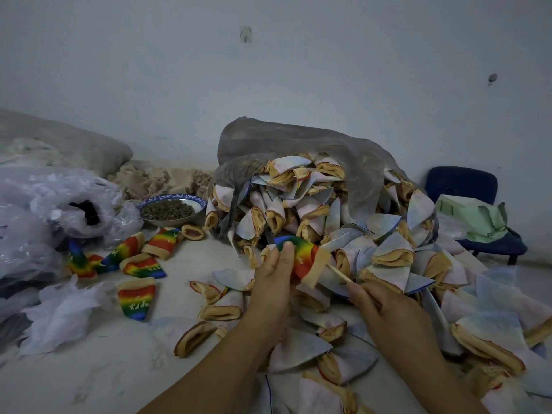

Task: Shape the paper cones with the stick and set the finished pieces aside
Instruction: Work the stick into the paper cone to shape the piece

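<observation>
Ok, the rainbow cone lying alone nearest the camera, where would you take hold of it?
Probably pinch the rainbow cone across its wide tan mouth from above, at the far end: it lies flat, blue tip toward the camera, and the stick enters at the mouth.

Only one piece of writing can be read: white letters across the coloured bands of the lone rainbow cone (136,298), which lies well in front of the blue-rimmed bowl (167,221). They are upside down from this view and spell "appy"; anything ahead of those letters is lost at the cone's edge. A flat rainbow cone (146,268) between that one and the bowl also carries white letters, but they are too small and skewed to make out. The raised rainbow cone (300,255) to the right of the bowl shows pale marks on its orange band, blurred past reading. The blue marks round the bowl's rim are too small to tell as writing.
</observation>
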A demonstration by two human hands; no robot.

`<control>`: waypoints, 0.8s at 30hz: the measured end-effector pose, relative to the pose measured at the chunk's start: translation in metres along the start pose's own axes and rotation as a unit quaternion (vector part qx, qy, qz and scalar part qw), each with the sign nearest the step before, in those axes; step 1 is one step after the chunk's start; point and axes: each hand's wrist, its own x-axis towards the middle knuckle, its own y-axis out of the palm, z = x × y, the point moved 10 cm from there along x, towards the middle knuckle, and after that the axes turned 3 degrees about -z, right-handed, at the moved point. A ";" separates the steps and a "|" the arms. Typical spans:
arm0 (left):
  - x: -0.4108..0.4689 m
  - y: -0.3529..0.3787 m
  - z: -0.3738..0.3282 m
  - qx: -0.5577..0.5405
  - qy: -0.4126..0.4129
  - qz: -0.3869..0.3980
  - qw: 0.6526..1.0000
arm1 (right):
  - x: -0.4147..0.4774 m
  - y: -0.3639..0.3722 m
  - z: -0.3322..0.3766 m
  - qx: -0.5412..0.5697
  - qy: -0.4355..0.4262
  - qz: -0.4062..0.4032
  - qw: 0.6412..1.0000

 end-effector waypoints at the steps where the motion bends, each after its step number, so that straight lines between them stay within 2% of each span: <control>1: 0.001 0.001 0.001 -0.004 -0.001 0.004 1.000 | 0.000 0.001 0.000 -0.001 0.005 0.001 1.000; 6: -0.001 0.015 0.007 -0.011 -0.035 0.077 0.996 | 0.001 -0.002 0.002 -0.002 -0.003 -0.005 1.000; 9: -0.006 0.020 0.008 0.041 -0.042 0.108 0.992 | 0.001 -0.003 0.003 -0.011 -0.013 -0.013 1.000; 15: -0.005 0.015 0.006 0.142 -0.001 0.091 0.986 | 0.001 -0.005 0.004 -0.035 -0.014 -0.019 0.999; 20: -0.009 0.023 0.005 0.204 0.035 0.123 0.971 | 0.005 -0.028 0.007 -0.143 -0.041 -0.073 0.986; 24: -0.011 0.033 0.005 0.207 0.039 0.141 0.967 | 0.004 -0.036 0.002 -0.131 -0.017 -0.080 0.988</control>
